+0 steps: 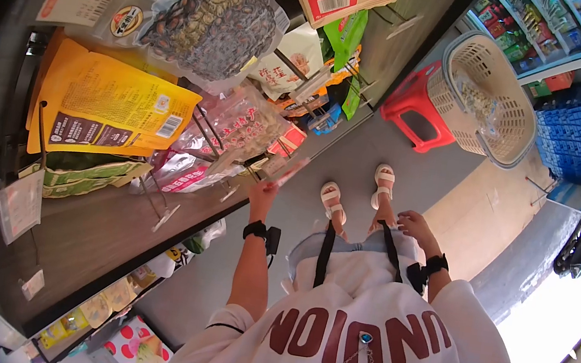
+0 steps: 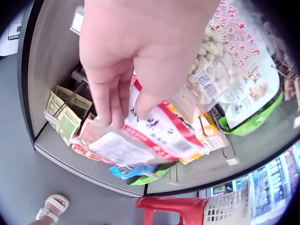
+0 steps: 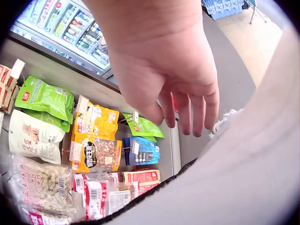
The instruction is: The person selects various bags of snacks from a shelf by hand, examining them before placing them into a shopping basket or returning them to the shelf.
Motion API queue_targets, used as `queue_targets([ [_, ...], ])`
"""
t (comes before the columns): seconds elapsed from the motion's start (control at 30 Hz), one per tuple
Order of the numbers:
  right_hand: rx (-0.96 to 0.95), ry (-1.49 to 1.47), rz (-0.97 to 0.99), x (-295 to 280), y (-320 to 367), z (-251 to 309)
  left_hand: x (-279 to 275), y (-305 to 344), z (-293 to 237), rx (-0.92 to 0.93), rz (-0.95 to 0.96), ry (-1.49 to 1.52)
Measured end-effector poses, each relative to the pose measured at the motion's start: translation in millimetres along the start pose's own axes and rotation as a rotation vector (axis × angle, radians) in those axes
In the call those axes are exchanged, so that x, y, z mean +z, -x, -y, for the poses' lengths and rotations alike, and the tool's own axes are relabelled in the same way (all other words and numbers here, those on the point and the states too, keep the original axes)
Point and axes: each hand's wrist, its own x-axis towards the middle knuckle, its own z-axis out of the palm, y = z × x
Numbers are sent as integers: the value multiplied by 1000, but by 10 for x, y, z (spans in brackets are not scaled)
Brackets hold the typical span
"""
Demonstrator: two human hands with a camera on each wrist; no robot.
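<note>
My left hand [image 1: 262, 196] reaches to the snack rack. In the left wrist view its thumb and fingers pinch a red-and-white snack packet [image 2: 164, 129] with a clear, labelled part. Beside that packet hangs a clear bag of peanuts [image 2: 213, 54], and a white pouch [image 2: 251, 91] is further along. Orange and blue packets [image 2: 133, 171] show below the held one. My right hand [image 1: 414, 227] is in front of my body by the strap, its fingers loosely bent and holding nothing. The right wrist view also shows this relaxed hand [image 3: 173, 70].
Large yellow pouches [image 1: 116, 101] and a vacuum-packed bag of dark seeds [image 1: 213, 18] hang at the left. Metal hooks with price tags [image 1: 20, 203] stick out. A beige basket [image 1: 453, 130] stands on a red stool [image 1: 419, 110]; blue crates [image 1: 571, 143] are beyond.
</note>
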Motion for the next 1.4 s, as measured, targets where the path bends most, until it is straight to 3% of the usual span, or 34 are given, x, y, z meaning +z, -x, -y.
queue_targets([
  [0.07,-18,-12,-9,-27,-10,37,33,107,13,51,208,-188],
  [0.17,-117,81,-44,17,93,290,57,347,-642,232,253,-278],
  [0.3,-492,313,17,59,-147,234,76,634,-1604,362,409,-143],
  [0.33,-495,314,-2,58,-126,280,75,693,-1821,368,480,-65],
  [0.4,-950,531,-65,129,20,448,70,794,-2178,381,559,16],
  [0.43,-893,533,58,108,178,597,78,810,-2341,409,603,75],
  [0.47,-894,532,46,27,90,525,94,801,-2468,437,648,133],
  [0.53,-751,168,343,-68,132,605,151,720,-2645,359,679,175],
  [0.57,-267,-114,238,-101,444,730,167,667,-2731,274,705,210],
  [0.6,-273,-121,232,-93,413,673,164,622,-2843,282,712,205],
  [0.67,-336,-1014,414,-83,333,526,189,531,-3070,264,676,396],
  [0.7,-341,-1011,410,-100,393,508,238,475,-3134,269,678,399],
  [0.77,-709,-347,112,-126,528,568,355,379,-3261,196,728,439],
  [0.8,-709,-341,112,-158,508,615,436,360,-3344,196,726,445],
  [0.87,-745,-29,-79,-257,421,686,591,336,-3515,234,741,482],
  [0.93,-754,31,-16,-502,321,782,706,378,-3744,291,702,498],
  [1.0,-586,-288,5,-758,342,967,826,448,-3942,528,538,302],
  [1.07,-515,-403,17,-1070,310,1113,978,452,-3918,575,590,215],
  [1.13,-544,-807,-10,-1368,130,1182,1204,481,-3764,798,691,-102],
  [1.2,-554,-877,41,-1773,-108,1228,1348,581,-3544,680,793,-152],
  [1.27,-571,-1122,9,-2165,-470,1206,1447,658,-3246,629,764,-249],
  [1.33,-545,-1134,-9,-2507,-690,1281,1481,766,-3009,570,736,-329],
  [1.4,-526,-1134,-33,-2775,-948,1327,1474,864,-2818,238,764,-236],
])
